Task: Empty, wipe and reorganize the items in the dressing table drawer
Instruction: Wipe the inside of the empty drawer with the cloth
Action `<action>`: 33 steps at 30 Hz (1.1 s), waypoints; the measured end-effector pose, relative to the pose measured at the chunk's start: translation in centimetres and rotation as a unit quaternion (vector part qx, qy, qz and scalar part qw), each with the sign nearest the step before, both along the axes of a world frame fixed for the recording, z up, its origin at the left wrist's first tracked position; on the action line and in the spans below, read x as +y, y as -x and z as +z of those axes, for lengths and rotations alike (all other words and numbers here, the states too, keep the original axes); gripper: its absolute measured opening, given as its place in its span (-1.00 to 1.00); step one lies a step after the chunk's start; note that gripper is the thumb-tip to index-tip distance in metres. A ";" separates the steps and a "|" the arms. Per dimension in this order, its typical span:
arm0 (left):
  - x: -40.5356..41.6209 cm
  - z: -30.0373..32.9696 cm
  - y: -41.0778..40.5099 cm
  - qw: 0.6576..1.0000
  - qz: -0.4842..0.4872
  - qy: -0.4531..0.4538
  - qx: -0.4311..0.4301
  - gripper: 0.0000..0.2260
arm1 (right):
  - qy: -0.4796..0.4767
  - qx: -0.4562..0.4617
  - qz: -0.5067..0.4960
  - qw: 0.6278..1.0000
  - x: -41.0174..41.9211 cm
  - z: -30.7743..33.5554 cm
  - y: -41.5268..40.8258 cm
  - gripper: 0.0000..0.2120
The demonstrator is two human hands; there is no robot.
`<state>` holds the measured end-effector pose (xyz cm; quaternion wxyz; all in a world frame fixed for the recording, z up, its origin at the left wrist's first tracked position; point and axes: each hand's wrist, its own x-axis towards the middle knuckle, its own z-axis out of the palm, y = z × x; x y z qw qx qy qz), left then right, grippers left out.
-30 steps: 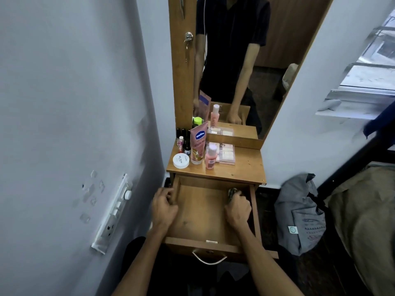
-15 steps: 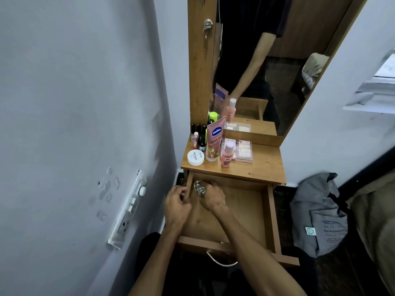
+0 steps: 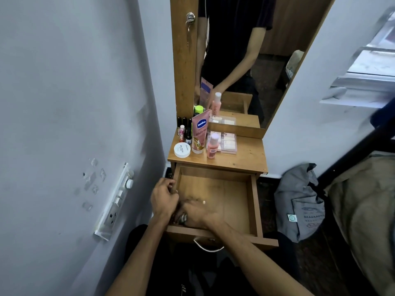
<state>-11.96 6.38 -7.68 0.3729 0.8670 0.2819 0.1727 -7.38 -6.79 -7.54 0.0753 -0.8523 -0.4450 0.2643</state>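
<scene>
The wooden drawer (image 3: 255,201) is pulled out, and its bare floor shows no items. My right hand (image 3: 198,212) is inside at the near left corner, pressing a crumpled grey cloth (image 3: 183,217) against the floor; the cloth is mostly hidden under my fingers. My left hand (image 3: 163,198) curls over the drawer's left wall. On the table top stand a Vaseline tube (image 3: 199,133), a pink bottle (image 3: 212,146), a white jar (image 3: 182,150), a makeup palette (image 3: 227,143) and several small bottles (image 3: 184,133).
A mirror (image 3: 245,60) rises behind the table top. On the left wall, close to the drawer, is a switch panel (image 3: 115,201). A grey bag (image 3: 299,201) sits on the floor at right, beside a brown covered bed (image 3: 363,199). The drawer handle (image 3: 208,247) faces me.
My right hand swept the cloth from the drawer's far right to the far left, then pulled it back to the near left corner. My left hand stayed on the left wall.
</scene>
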 end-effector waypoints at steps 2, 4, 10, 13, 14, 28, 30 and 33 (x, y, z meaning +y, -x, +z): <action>-0.2 0.1 0.2 1.000 -0.011 -0.011 0.009 -0.75 | 0.011 -0.015 0.036 0.999 0.2 0.2 0.5 -0.72; -0.3 0.3 0.3 0.999 -0.022 -0.026 0.020 -0.77 | 0.023 -0.032 0.058 0.998 0.7 0.6 0.2 -0.78; -0.1 0.8 0.6 0.998 -0.036 -0.038 0.044 -0.74 | 0.057 -0.114 0.114 0.985 1.9 1.3 0.0 -0.86; -0.2 0.8 0.9 0.996 -0.047 -0.059 0.050 -0.71 | 0.064 -0.147 0.127 0.979 1.0 0.5 -0.9 -0.86; -0.2 0.8 1.0 0.996 -0.050 -0.063 0.048 -0.71 | 0.065 -0.151 0.115 0.980 0.4 0.0 -1.5 -0.85; -0.4 0.7 1.1 0.995 -0.067 -0.056 0.046 -0.72 | 0.201 -0.146 -0.156 0.956 -9.7 -0.4 -6.4 -0.65; -0.3 0.8 1.3 0.995 -0.069 -0.056 0.046 -0.73 | 0.210 -0.132 -0.175 0.953 -9.3 -0.5 -5.5 -0.65; -0.1 0.6 1.3 0.995 -0.068 -0.059 0.052 -0.73 | 0.235 -0.109 -0.190 0.947 -9.7 -0.7 -3.9 -0.64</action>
